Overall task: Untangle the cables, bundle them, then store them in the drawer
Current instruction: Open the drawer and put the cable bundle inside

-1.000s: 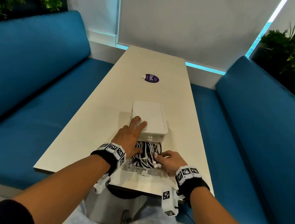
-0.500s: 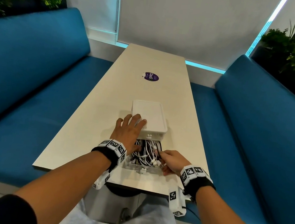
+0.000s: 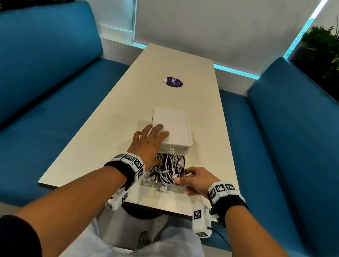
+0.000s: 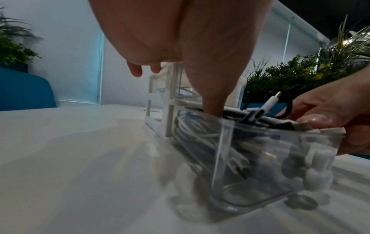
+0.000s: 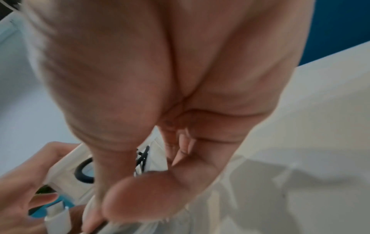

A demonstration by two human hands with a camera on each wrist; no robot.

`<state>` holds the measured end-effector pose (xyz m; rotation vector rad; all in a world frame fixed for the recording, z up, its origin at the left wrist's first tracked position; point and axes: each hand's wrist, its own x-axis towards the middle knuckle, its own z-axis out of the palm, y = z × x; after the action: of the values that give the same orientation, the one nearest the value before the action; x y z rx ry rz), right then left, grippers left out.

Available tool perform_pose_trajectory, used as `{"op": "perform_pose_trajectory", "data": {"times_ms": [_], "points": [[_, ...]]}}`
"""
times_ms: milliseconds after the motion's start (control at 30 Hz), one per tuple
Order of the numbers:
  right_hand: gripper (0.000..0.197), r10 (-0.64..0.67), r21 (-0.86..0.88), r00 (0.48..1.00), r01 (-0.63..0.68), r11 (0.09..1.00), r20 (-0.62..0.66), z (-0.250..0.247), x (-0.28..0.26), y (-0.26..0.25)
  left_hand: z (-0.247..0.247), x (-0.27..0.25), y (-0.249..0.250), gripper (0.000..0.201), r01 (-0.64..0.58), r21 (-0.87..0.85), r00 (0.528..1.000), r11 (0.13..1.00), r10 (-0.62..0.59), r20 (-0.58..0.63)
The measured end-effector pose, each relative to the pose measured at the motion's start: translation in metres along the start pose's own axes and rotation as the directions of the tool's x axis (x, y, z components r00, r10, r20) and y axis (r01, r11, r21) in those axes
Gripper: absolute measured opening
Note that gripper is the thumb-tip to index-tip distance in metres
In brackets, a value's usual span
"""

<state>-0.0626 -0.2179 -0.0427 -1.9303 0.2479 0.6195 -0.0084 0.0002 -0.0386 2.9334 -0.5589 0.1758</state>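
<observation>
A small white drawer unit (image 3: 172, 126) stands on the table, its clear drawer (image 3: 157, 187) pulled out toward me. White and black cables (image 3: 167, 168) fill the drawer in a loose heap. My left hand (image 3: 147, 145) lies with straight fingers on the unit's top, and its thumb (image 4: 212, 79) presses down into the cables (image 4: 192, 131). My right hand (image 3: 196, 180) pinches the drawer's front right corner, thumb over the rim on some cable ends (image 4: 312, 126). A white plug (image 4: 270, 106) sticks up above the heap. The right wrist view is mostly palm (image 5: 160, 79).
The long beige table (image 3: 172, 64) carries a purple sticker (image 3: 174, 82) farther back. Blue benches run along the left (image 3: 33, 69) and right (image 3: 302, 134). Plants stand behind both benches. The drawer front lies near the table's near edge (image 3: 154, 206).
My right hand has shifted from the drawer's right side to its front right corner. The left hand has slid a little farther onto the unit's top.
</observation>
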Motion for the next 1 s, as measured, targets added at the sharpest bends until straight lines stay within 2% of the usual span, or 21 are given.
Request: {"op": "perform_pose_trajectory", "data": {"times_ms": [133, 333, 433, 633, 800, 900, 1000], "points": [[0.057, 0.008, -0.001, 0.999, -0.008, 1.0, -0.041, 0.001, 0.002, -0.003, -0.002, 0.0, 0.0, 0.091, -0.008, -0.03, 1.0, 1.0, 0.009, 0.024], [0.059, -0.022, 0.089, 0.994, 0.031, 0.996, -0.103, 0.008, 0.003, 0.005, -0.005, 0.003, -0.009, 0.062, -0.019, -0.088, 0.999, 0.996, 0.022, 0.027], [0.05, 0.015, 0.124, 0.989, 0.003, 0.992, -0.146, 0.014, 0.005, 0.008, -0.004, 0.004, -0.012, 0.056, -0.033, -0.121, 0.998, 0.992, 0.039, 0.044], [0.034, -0.022, -0.084, 0.954, -0.003, 0.996, -0.3, 0.018, 0.02, -0.002, -0.008, 0.007, -0.017, 0.051, -0.052, -0.144, 0.997, 0.988, 0.059, 0.044], [0.02, -0.081, -0.149, 0.895, 0.016, 0.989, -0.439, 0.018, 0.021, -0.017, -0.007, 0.008, -0.02, 0.049, -0.028, -0.145, 0.998, 0.989, 0.036, 0.052], [0.019, -0.073, -0.159, 0.918, 0.012, 0.987, -0.39, 0.015, 0.024, -0.014, -0.008, 0.007, -0.021, 0.049, -0.031, -0.116, 0.998, 0.993, 0.037, 0.054], [0.026, 0.01, 0.113, 0.986, 0.009, 0.994, -0.164, 0.003, 0.02, -0.015, -0.008, 0.006, -0.021, 0.05, -0.048, -0.11, 0.998, 0.993, 0.053, 0.038]]}}
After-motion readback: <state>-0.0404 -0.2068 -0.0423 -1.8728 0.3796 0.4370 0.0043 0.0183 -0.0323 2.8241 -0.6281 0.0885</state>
